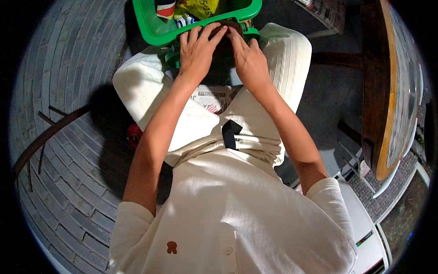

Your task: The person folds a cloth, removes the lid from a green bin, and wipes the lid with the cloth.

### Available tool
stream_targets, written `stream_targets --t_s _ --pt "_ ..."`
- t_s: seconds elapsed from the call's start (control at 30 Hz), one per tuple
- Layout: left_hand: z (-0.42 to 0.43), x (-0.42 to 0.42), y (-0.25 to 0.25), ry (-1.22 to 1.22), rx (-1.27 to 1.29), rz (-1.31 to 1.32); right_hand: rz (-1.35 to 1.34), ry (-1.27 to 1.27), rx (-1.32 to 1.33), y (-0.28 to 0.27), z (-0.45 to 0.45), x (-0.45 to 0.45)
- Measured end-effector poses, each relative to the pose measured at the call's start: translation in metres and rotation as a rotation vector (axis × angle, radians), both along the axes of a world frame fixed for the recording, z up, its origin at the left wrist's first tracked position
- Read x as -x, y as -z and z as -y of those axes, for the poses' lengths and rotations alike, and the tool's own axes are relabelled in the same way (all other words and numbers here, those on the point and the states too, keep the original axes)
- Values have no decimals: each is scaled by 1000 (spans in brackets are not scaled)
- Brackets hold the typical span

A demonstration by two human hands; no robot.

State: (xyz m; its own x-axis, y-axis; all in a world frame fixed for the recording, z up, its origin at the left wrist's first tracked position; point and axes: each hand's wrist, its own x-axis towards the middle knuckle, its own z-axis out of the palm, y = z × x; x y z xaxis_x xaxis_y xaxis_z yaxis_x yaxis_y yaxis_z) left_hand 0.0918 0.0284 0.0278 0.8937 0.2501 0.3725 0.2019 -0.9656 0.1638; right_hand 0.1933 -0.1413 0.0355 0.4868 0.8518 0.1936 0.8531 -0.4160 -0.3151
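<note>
My left hand is at the near rim of a green plastic basket, fingers curled over a dark brown object. From the other side, my right hand grips the same brown object, with its index finger close to the left fingertips. Its shape is mostly hidden by my fingers. Inside the basket are a yellow packet, a red, white and dark packet and small white-and-blue items. The basket stands in front of my bent knees.
Printed newspaper shows between my legs. A wooden table edge rises on the right, and more newspaper lies at upper right. A curved dark bar and a small red object are on the left over brick paving.
</note>
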Motion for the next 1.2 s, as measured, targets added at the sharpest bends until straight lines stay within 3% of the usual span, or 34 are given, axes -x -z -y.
stream_targets --t_s 0.4,0.57,0.77,1.0,1.2 --pt "7 -12 -4 19 160 25 -66 40 -45 -15 0 -1" --pt "13 -26 2 -81 147 5 60 20 -106 6 -22 -22" --pt "6 -37 -10 -88 125 -145 -34 14 -72 24 -56 -44" --pt "5 5 -15 8 175 -99 -101 66 2 -9 -6 -9" --pt "13 -37 -22 0 112 -120 -114 70 13 -3 -19 -28"
